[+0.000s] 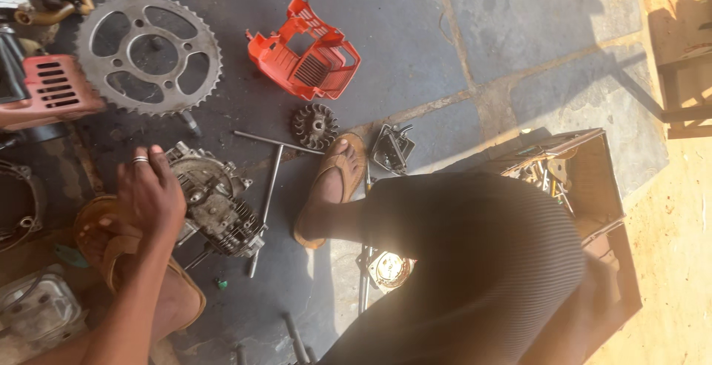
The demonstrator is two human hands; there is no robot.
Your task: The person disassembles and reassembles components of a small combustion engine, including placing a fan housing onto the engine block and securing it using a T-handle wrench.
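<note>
Your left hand (148, 191), ring on one finger, lies flat with fingers together on the small engine block (215, 205), gripping nothing. Your right hand is out of view, so I cannot tell its state. Press down firmly so the block doesn't roll on the stone floor (415, 46). Just right of the block lies a T-handle wrench (271, 179); above it, the big sprocket (148, 53); farther right, your sandalled foot (330, 187).

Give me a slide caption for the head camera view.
Left hand rests on a small engine block beside a sprocket and orange cover.
</note>
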